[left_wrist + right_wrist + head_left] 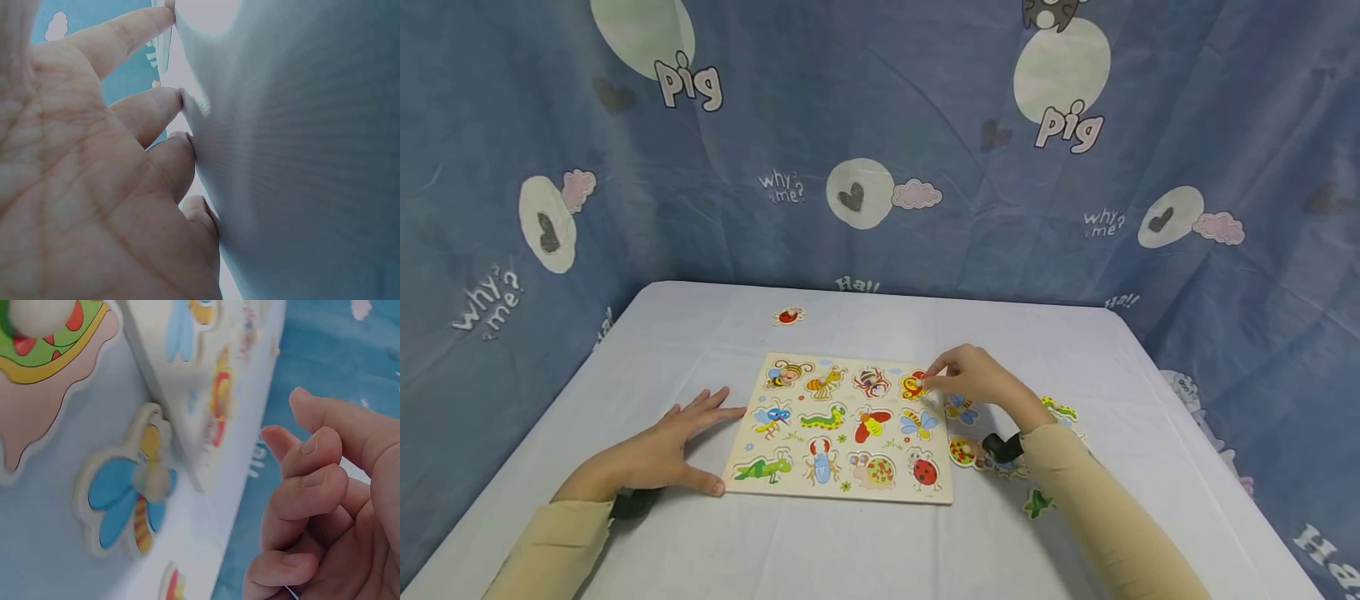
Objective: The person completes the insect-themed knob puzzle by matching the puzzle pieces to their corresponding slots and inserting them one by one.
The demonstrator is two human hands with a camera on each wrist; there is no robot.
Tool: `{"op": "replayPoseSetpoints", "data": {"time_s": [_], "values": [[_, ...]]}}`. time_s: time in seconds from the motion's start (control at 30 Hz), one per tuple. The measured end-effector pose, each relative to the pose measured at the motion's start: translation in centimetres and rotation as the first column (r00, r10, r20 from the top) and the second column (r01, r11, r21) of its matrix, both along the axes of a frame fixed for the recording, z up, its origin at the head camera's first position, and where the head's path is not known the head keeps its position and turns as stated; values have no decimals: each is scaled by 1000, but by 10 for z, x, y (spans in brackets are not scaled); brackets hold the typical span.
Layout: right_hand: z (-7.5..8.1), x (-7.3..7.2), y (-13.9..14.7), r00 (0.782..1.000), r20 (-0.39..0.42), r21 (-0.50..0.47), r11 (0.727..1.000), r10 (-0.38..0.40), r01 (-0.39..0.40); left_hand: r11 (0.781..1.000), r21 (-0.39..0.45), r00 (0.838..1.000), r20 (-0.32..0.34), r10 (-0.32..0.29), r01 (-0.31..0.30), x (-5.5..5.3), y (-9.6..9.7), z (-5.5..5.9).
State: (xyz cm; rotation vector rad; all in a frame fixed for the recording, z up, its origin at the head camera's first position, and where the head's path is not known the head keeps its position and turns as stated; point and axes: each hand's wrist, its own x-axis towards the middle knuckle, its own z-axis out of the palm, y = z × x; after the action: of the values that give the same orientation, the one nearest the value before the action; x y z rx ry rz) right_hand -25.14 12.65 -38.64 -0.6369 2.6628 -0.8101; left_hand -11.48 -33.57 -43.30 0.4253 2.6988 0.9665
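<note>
A wooden insect puzzle board (835,498) lies flat on the white table with several coloured pictures on it. My left hand (666,446) rests on the table at its left side, fingers spread, with the index finger and thumb at the board's edge. In the left wrist view its fingertips (165,15) press on the cloth. My right hand (976,375) is over the board's top right corner, fingertips right by the red and yellow butterfly piece (913,386). Seen from the right wrist, its fingers (312,487) are loosely bent, nothing between them and the thumb.
Right of the board lie loose pieces: a blue-winged dragonfly (960,408), a round spotted snail piece (962,452) and a green piece (1037,503). The right forearm partly covers others. A ladybug piece (789,316) lies behind the board. A patterned blue curtain (865,108) hangs behind the table.
</note>
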Motion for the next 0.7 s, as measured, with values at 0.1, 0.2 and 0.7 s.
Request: {"op": "replayPoseSetpoints", "data": {"time_s": [0.1, 0.2, 0.7], "values": [[6, 7, 11, 1000, -25, -30, 1000, 3, -4, 1000, 2, 1000, 0, -2, 2, 0, 0, 0], [10, 13, 24, 999, -32, -52, 999, -9, 8, 1000, 3, 1000, 0, -6, 6, 0, 0, 0], [22, 57, 95, 983, -9, -95, 978, -185, 184, 1000, -1, 1000, 20, 0, 0, 1, 2, 3]]}}
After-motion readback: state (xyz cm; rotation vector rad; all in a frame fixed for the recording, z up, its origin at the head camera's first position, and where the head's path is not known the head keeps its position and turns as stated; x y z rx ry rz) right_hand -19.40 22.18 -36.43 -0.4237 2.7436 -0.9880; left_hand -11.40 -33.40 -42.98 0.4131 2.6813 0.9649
